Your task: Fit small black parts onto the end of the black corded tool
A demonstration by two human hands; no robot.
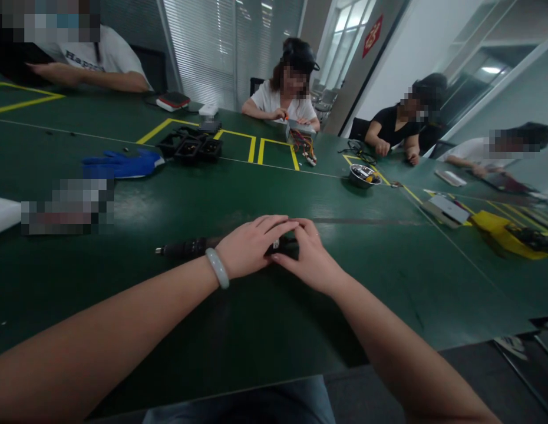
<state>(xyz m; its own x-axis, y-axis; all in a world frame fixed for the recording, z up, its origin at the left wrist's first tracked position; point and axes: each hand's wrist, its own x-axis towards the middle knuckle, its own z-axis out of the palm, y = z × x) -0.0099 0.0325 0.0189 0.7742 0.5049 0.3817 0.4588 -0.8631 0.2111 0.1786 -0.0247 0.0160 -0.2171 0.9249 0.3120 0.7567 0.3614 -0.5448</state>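
A black electric screwdriver (pixel 182 249) lies sideways near the front of the green table, its metal tip pointing left. My left hand (pixel 251 246), with a pale bangle at the wrist, is closed over the middle of its body. At the tool's right end my right hand (pixel 313 257) curls its fingers round, the thumb close under the left hand's fingertips. Both hands' fingers meet there and hide much of the tool, including what exactly the right fingertips grip.
On the green table (pixel 238 330) lie a blue glove (pixel 124 164), black plastic trays (pixel 190 144), a metal bowl (pixel 365 175) with small parts and a yellow cloth-like item (pixel 499 232). Several people sit around the far side; one handles a metal box with coloured wires (pixel 304 144).
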